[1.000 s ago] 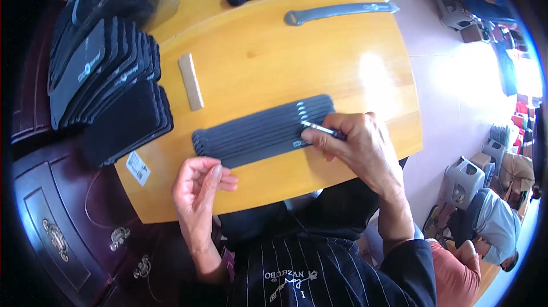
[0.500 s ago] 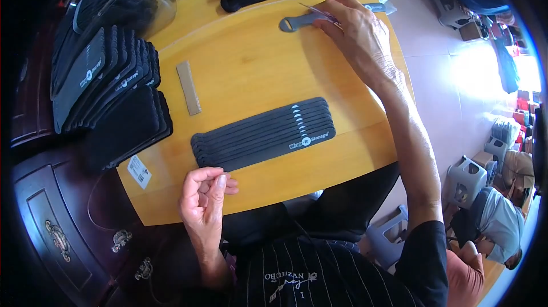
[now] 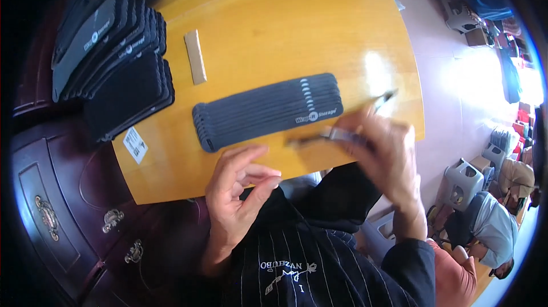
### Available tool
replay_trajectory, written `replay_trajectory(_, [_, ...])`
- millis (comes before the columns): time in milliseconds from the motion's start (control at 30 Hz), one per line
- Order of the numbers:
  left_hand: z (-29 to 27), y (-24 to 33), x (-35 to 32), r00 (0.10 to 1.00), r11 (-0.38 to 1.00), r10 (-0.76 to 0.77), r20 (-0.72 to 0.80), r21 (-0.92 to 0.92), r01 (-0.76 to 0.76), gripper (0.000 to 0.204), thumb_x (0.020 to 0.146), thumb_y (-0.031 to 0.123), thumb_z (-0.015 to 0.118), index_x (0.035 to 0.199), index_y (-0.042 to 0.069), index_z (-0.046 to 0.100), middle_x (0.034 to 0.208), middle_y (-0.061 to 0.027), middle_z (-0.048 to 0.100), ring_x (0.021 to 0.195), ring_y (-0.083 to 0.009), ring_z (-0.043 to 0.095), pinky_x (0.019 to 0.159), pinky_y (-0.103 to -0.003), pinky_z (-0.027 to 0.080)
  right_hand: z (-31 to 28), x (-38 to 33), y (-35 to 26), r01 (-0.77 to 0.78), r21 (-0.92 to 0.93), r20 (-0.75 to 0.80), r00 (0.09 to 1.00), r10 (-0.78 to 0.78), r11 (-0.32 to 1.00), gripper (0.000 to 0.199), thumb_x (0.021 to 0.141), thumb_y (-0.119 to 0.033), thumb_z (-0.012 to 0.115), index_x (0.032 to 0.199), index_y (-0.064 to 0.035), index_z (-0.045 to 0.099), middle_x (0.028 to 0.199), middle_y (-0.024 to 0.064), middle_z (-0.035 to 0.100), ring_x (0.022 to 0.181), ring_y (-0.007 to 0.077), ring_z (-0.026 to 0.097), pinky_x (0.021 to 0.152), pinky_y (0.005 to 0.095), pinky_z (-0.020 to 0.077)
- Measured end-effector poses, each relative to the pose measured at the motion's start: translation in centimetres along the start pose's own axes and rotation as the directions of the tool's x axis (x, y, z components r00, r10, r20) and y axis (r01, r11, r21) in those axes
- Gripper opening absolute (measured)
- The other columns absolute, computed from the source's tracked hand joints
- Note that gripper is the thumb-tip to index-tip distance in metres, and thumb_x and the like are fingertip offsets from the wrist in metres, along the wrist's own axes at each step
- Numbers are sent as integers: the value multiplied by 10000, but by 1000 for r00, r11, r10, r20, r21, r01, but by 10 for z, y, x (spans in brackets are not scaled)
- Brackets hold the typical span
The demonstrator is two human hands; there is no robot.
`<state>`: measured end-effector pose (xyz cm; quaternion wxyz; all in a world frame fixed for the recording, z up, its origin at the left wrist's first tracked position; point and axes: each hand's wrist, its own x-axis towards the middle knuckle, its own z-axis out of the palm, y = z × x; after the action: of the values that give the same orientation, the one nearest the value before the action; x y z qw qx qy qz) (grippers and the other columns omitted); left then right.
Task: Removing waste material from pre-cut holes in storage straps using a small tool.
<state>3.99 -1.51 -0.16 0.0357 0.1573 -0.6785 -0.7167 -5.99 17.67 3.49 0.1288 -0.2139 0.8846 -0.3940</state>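
So what we'd worry about here is the fanned row of dark grey straps [image 3: 262,111], lying overlapped on the wooden tabletop [image 3: 279,27] toward the near side. The right hand [image 3: 394,153] has its grip closed around a slim metal-looking tool [image 3: 338,134], but it's so blurred we can't tell if anything else is pinched in there; a dark tip [image 3: 390,96] pokes out past the fingers too. If that tool dips and snags one strap, we reckon the whole overlap could skew. The left hand [image 3: 237,193] has a loose, half-curled grip with nothing in it, near the row's lower left corner, so a careless bump there could knock the spacing crooked.
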Motion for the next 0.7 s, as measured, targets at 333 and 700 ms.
replay_trajectory(333, [-38,-8,-10,1000,999,25,-13,23,-25,113,836,-95,610,939,-49,615,893,-153,622,688,-167,645,578,-235,539,19,-35,15,-55,-26,6,998,55,998,157,788,-121,708,913,-47,647,807,101,658,727,280,660,637,340,519])
replay_trajectory(700, [-61,-22,-1,976,1000,-7,-218,0,7,124,845,-48,648,968,-41,630,893,-91,628,684,-105,609,547,-203,475,18,-27,29,-356,369,22,927,374,859,139,786,-86,745,812,11,649,674,19,618,620,83,540,583,237,420])
